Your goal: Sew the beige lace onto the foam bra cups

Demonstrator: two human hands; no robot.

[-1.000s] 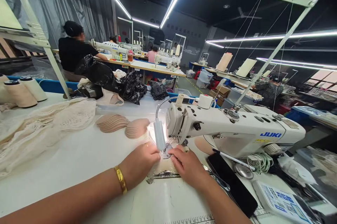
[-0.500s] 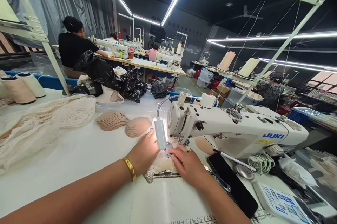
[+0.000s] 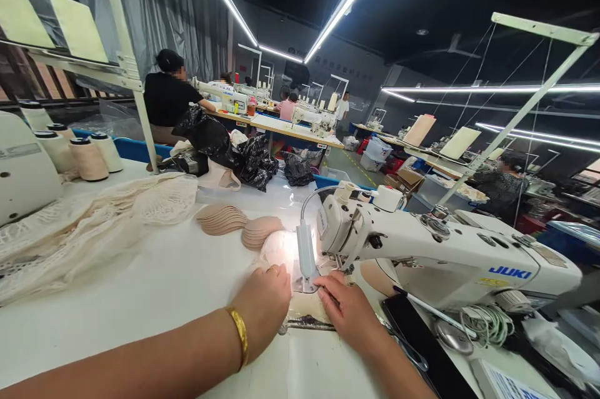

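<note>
My left hand [image 3: 263, 302], with a gold bracelet on its wrist, is closed just left of the needle plate [image 3: 305, 285]. A pale, brightly lit fabric piece [image 3: 276, 250] runs out from behind its curled fingers, which hide the grip. Right of the plate, my right hand [image 3: 349, 308] has its thumb and fingers drawn together near the plate's edge; whatever is between them is too small to make out. The white sewing machine [image 3: 422, 242] stands over this spot, with a small lamp [image 3: 305, 249] shining down in front of its head.
Two fanned stacks of beige pads [image 3: 221, 219] lie behind my left hand. Cream lace cloth [image 3: 159, 202] spreads at the left, near thread cones [image 3: 88, 158]. A black phone [image 3: 422, 343], scissors [image 3: 412, 352] and coiled cord [image 3: 487, 326] lie at the right. A co-worker [image 3: 166, 95] sits beyond black bags [image 3: 255, 161].
The view has shifted, so most things appear farther right and lower. My left hand has drawn back toward me from the lamp, and the pale fabric behind it shows more.
</note>
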